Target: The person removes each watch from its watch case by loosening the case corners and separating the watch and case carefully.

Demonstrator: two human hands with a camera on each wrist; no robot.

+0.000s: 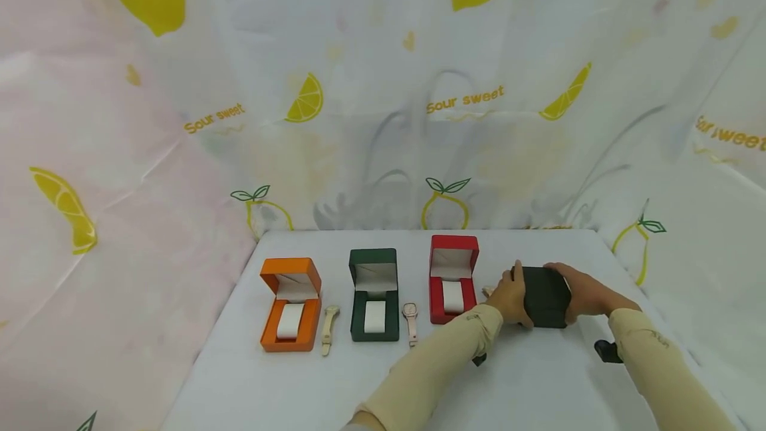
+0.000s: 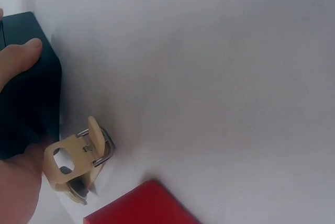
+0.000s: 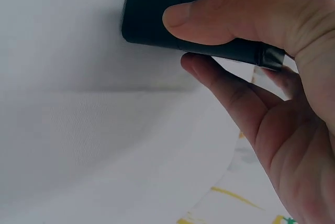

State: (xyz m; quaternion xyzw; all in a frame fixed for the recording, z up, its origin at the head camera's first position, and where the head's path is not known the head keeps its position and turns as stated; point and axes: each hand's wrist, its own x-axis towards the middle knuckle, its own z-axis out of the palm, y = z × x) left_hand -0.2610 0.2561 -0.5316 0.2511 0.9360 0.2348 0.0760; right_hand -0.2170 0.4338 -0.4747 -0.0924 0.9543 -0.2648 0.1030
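At the right of the table, both hands grip a black watch box point(image 1: 546, 298) from opposite sides. My left hand point(image 1: 512, 294) holds its left side, with the thumb lying across it in the left wrist view. On the other side, my right hand point(image 1: 588, 291) has its thumb on one face and fingers along the edge, as the right wrist view shows. The box looks shut, with a seam line along it. Beside the left hand lies a beige-strapped watch point(image 2: 73, 161), its metal buckle upward; in the head view the left hand mostly hides it.
Left of the hands stand three open watch boxes with white cushions: red point(image 1: 439, 311), green point(image 1: 358, 324) and orange point(image 1: 270, 331). A pink watch point(image 1: 410, 321) lies between red and green, a cream watch point(image 1: 328, 330) between green and orange. Printed curtain point(image 1: 383, 151) borders the white table point(image 1: 335, 391).
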